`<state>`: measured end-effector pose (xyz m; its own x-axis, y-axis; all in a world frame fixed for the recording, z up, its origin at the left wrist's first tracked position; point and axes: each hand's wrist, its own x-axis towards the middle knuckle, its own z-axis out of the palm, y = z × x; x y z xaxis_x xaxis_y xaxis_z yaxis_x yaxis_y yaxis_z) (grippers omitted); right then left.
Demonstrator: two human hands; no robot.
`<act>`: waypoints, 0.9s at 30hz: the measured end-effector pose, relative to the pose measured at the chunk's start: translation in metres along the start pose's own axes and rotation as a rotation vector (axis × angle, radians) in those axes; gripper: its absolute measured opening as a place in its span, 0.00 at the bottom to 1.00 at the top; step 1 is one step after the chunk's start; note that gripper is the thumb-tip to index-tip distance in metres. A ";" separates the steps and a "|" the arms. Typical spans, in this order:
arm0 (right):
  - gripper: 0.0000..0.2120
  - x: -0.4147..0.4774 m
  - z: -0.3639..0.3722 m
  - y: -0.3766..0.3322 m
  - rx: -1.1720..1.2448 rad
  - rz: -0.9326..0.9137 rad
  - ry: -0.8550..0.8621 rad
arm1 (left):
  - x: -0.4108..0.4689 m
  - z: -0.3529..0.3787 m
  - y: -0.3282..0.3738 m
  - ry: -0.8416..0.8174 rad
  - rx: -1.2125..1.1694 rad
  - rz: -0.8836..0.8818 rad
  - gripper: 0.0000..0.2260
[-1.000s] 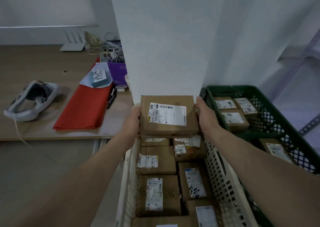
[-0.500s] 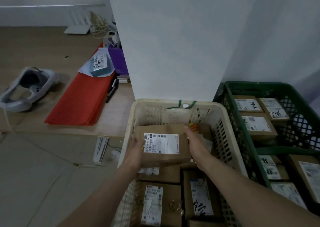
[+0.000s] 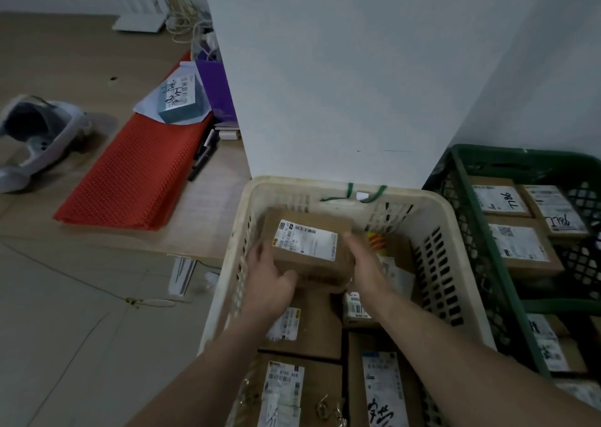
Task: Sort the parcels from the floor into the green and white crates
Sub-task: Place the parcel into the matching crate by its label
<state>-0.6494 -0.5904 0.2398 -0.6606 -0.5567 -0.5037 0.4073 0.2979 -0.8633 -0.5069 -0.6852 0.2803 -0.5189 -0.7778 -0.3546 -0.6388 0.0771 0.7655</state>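
A brown cardboard parcel (image 3: 309, 247) with a white shipping label sits low inside the far end of the white crate (image 3: 448, 218). My left hand (image 3: 270, 283) grips its near left corner, and my right hand (image 3: 361, 257) holds its right side. Several other labelled brown parcels (image 3: 302, 391) fill the crate nearer to me. The green crate (image 3: 468, 218) stands directly right of the white one and holds several labelled parcels (image 3: 517, 244).
A white pillar (image 3: 341, 84) rises just behind the white crate. To the left lie a folded red mat (image 3: 133, 179), a teal box (image 3: 182, 101), a purple bag (image 3: 214, 88) and a white headset (image 3: 35, 133) on a low wooden platform. Cables lie on the floor.
Both hands have brought the parcel down from above the crate's rim into the far end of the white crate. The camera has tilted downward with it.
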 end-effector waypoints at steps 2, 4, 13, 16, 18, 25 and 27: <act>0.31 0.002 0.004 0.005 0.016 -0.003 -0.030 | 0.007 0.005 -0.009 -0.052 0.012 -0.007 0.30; 0.29 0.005 0.005 0.008 0.040 -0.007 -0.027 | 0.013 0.005 -0.016 -0.078 0.029 -0.014 0.30; 0.28 0.000 0.002 -0.004 -0.018 0.013 -0.100 | 0.028 -0.003 -0.011 -0.246 0.369 -0.055 0.36; 0.20 -0.003 -0.005 -0.016 0.025 -0.011 -0.025 | 0.019 -0.010 -0.004 -0.228 0.299 -0.006 0.34; 0.33 -0.004 -0.011 -0.021 0.072 -0.044 0.087 | 0.007 -0.018 0.003 -0.202 0.241 0.019 0.32; 0.27 -0.051 -0.017 -0.079 0.255 -0.172 0.314 | -0.044 -0.075 0.028 -0.123 0.022 0.136 0.23; 0.19 -0.088 -0.013 -0.103 0.207 -0.237 0.330 | -0.059 -0.097 0.033 -0.077 0.003 0.136 0.26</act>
<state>-0.6419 -0.5618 0.3724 -0.9029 -0.3037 -0.3043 0.3157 0.0122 -0.9488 -0.4417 -0.6971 0.3787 -0.6426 -0.7099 -0.2884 -0.5615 0.1802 0.8076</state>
